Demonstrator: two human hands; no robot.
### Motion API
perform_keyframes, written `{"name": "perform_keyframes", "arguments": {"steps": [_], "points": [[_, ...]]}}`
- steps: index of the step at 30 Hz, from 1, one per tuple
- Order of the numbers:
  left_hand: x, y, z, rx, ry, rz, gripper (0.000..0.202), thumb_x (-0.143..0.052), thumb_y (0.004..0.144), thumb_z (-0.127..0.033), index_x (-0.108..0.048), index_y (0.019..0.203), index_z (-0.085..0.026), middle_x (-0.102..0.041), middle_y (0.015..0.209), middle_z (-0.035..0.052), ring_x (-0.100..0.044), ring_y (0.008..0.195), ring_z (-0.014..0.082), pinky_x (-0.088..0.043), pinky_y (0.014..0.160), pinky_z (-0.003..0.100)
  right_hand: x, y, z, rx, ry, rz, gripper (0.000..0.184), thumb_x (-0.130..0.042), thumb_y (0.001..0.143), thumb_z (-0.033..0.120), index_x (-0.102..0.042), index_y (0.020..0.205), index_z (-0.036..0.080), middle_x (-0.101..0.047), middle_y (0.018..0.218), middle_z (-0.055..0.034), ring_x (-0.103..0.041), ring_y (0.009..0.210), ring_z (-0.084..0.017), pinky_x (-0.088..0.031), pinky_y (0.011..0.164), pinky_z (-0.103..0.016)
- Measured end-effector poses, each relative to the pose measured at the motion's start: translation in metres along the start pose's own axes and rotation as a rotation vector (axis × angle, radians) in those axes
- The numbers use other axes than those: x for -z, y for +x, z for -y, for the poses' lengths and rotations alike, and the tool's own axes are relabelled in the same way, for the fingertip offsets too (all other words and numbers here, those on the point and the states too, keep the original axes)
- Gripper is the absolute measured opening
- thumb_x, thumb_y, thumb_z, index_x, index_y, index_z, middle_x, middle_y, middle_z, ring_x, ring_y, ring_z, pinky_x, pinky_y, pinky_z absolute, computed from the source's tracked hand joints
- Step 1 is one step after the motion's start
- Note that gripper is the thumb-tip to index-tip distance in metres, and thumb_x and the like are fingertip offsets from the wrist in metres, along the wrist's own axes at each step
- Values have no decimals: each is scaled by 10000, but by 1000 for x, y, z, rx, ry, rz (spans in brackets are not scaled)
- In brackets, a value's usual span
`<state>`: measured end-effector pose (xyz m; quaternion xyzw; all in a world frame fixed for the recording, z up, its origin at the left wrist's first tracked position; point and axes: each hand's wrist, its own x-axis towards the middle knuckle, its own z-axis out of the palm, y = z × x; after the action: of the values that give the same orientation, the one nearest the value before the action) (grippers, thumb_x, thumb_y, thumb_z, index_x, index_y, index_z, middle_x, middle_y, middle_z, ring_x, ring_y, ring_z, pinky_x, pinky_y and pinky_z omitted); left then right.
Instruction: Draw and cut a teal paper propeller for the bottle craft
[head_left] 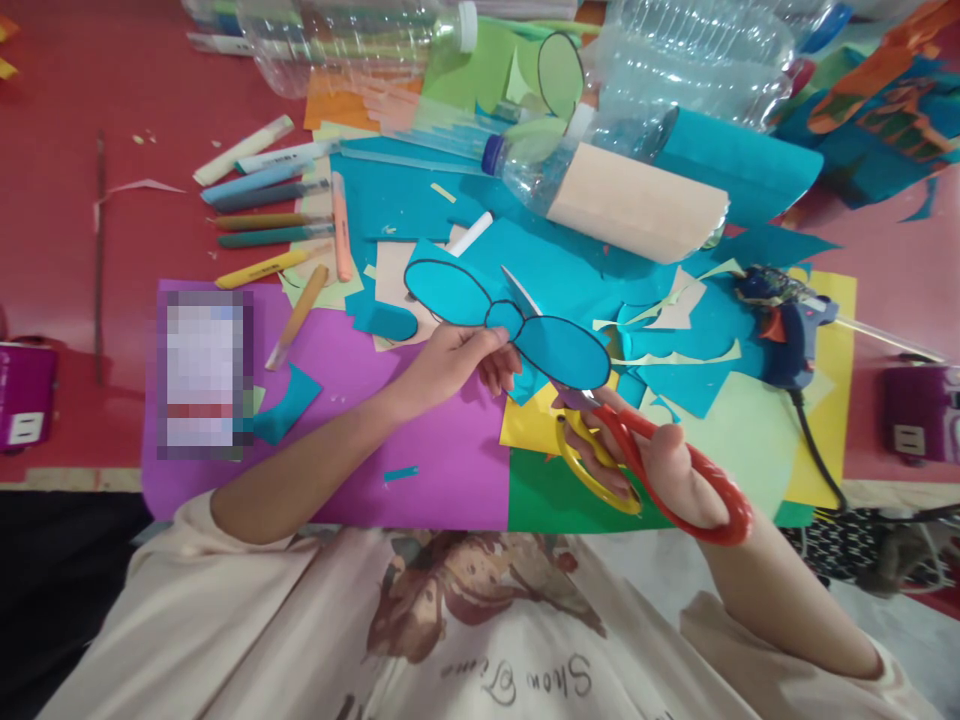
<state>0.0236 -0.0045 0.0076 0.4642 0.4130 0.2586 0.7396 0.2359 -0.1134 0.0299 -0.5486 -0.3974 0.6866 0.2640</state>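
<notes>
My left hand [472,358] pinches a blue paper bow [566,350] near its round middle. The bow has black outlines, with one oval loop reaching up to the left and the other down to the right. My right hand [637,450] grips a pair of scissors [709,475] with one red handle and one yellow handle. Their blades pass behind the bow's right loop, and one blade tip shows above its middle. How the blades meet the paper is partly hidden. Beneath both hands lie purple, yellow and green sheets, with blue paper scraps [697,370] to the right.
Several markers [274,190] lie at the upper left, near a blurred phone-like rectangle [201,375]. A bottle wrapped in beige paper [637,200] lies beyond the bow. At right sits a glue gun [791,335] with a black cord. Clear plastic bottles [352,40] line the back.
</notes>
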Motion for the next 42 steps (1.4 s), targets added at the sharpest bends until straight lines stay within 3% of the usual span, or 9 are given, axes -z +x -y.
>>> {"name": "perform_keyframes", "arguments": {"steps": [7,11,22,30,35,38,42], "points": [[1,1,-3,-10,37,-13,385,-485,898,-237,-629,558,-128,-648,517,14,-585,443,77,-462,494,181,13,4,-6,12,19,61,877,-449,713,858,-523,1327,237,-538,658,2,-373,430,-108,-463,398,-287],[1,1,-4,-28,56,-5,428,-449,905,-206,-621,521,-129,-641,502,17,-586,437,75,-462,487,177,13,6,-7,16,31,104,852,-432,713,865,-534,1308,264,-563,690,-5,-326,410,-95,-400,344,-264],[5,4,1,-78,62,-20,407,-475,848,-264,-603,477,-155,-637,491,26,-589,441,98,-466,489,213,10,11,-5,69,18,203,820,-394,700,890,-513,1206,256,-439,638,60,-234,364,-56,-233,296,-227],[7,7,6,-98,93,-88,385,-494,809,-330,-527,452,-188,-572,436,-4,-551,434,108,-434,492,241,7,8,2,78,4,215,644,-398,767,834,-487,1028,252,-378,632,80,-208,379,-31,-200,328,-199],[12,11,16,-156,129,-196,405,-540,783,-368,-332,474,-208,-368,437,-44,-427,440,90,-339,467,245,8,6,6,78,-10,195,664,-416,754,839,-492,1043,246,-352,612,89,-212,398,-39,-216,345,-194],[14,12,17,-166,160,-194,412,-519,785,-374,-266,507,-206,-240,486,-50,-318,456,75,-270,472,246,9,5,9,78,-32,216,666,-418,759,835,-497,1061,247,-355,609,87,-220,403,-45,-212,352,-198],[12,11,12,-162,196,-192,410,-489,780,-368,-215,523,-203,-188,517,-46,-226,474,70,-190,477,266,14,3,4,66,-55,198,674,-416,773,823,-529,1120,257,-398,647,68,-229,422,-56,-256,376,-214]]}}
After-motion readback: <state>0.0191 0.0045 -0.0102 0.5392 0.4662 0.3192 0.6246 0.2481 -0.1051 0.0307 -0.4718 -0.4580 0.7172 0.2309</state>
